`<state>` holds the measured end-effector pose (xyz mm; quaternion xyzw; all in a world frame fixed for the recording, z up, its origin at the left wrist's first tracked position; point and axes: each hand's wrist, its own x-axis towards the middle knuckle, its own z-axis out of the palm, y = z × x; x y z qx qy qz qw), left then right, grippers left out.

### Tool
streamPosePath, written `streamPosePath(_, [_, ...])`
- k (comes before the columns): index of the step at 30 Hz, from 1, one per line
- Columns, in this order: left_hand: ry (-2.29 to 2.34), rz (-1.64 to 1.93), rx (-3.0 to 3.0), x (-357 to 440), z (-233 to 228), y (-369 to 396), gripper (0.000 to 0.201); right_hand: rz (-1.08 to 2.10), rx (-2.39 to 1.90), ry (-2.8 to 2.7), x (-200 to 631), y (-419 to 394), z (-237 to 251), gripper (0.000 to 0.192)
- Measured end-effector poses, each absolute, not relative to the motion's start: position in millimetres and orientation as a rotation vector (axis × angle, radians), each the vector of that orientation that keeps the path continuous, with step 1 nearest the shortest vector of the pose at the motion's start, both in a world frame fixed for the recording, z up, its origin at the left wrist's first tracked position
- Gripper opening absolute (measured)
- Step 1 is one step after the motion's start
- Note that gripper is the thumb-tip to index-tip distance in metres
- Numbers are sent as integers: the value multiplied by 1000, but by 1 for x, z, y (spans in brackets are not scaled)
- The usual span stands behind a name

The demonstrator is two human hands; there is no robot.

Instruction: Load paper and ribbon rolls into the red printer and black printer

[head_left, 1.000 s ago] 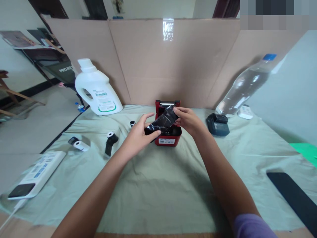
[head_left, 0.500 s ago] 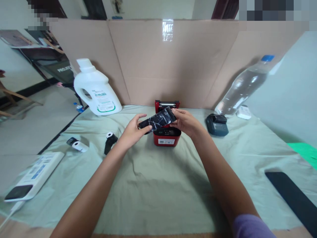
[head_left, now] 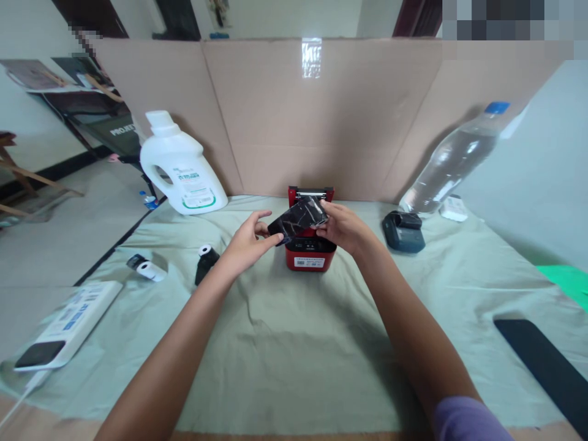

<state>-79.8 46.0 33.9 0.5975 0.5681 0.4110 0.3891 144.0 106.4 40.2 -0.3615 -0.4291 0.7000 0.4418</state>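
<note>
Wrapper: a black glossy film wrapper with pale streaks, held in the air between both hands, just above the red printer at the middle of the table.
Left hand: left hand pinches the wrapper's near-left end, thumb and fingers closed on it.
Right hand: right hand grips the far-right end, fingers closed on the edge.
Handling, judged: light, thin and limp; it creases and bows between the grips. The sheen suggests a slippery surface. Likely to tear rather than break. What it holds, if anything, cannot be told.
Where to hold, judged: the two short ends, as now, pinched flat; a hold at the middle would crumple it.
Printer: upright on the green cloth, lid at the back raised; a white label with a barcode on its front, text too small to read.
Jug: white jug at the left rear, green-and-white label, print not legible.
Bottle: clear bottle, blue cap, leaning at the right rear; no label seen.
Other writing: white letters, mirrored, on a dark panel beyond the table; seemingly "PROJECT", not certain.
Power strip: white strip at the left edge, blue print, unreadable.
</note>
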Motion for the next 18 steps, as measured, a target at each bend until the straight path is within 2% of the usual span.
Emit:
streamPosePath(7, [1240,1023,1445,-77,52,34,72,1545,-959,-1198,146,107,40,33])
streamPosePath(14, [1243,1075,1421,-78,53,33,72,1742,-923,-1058,149,108,41,19])
streamPosePath(18, [1268,1072,1401,-80,52,35,73,1789,-926,-968,148,113,38,22])
